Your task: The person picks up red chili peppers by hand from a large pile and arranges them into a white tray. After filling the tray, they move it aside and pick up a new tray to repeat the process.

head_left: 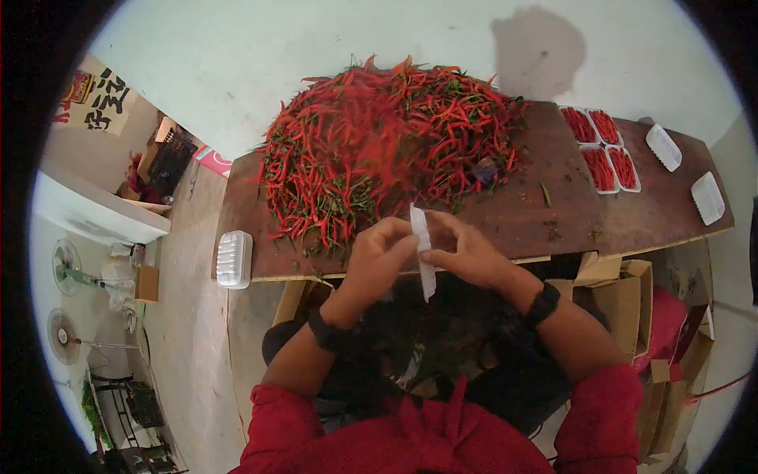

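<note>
Between my two hands, above the table's front edge, a white foam tray [428, 283] stands nearly upright and shows its narrow side. My left hand [377, 257] grips it from the left, with the thumb against it. From the other side, my right hand [471, 254] pinches it with thumb and fingers. Just beyond both hands a large heap of red chillies [316, 158] with green stems covers the brown table [553, 178]. A stack of white foam trays [234, 259] sits at the table's left front corner.
Several trays filled with red chillies [602, 167] stand at the right. Two white trays [663, 148] [708, 199] lie farther right. One green chilli [545, 194] lies apart from the heap. Cardboard boxes [620, 304] are below the table; fans [65, 336] stand at left.
</note>
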`<move>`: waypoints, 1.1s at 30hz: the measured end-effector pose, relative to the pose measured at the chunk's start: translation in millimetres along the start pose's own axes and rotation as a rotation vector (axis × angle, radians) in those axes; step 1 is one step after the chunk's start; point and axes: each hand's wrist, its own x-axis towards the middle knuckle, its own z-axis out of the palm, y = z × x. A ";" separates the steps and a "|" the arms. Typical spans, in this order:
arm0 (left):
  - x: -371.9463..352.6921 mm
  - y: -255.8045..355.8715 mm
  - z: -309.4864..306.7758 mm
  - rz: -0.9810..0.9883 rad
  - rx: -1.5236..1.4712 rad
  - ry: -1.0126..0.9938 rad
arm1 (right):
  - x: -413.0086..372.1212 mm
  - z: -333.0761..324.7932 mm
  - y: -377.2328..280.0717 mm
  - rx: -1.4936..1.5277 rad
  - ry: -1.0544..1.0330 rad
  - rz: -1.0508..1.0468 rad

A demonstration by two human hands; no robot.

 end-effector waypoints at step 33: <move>20.4 -13.2 -2.2 -0.089 -0.056 -0.047 | 18.9 -19.6 -1.6 -0.116 -0.006 0.073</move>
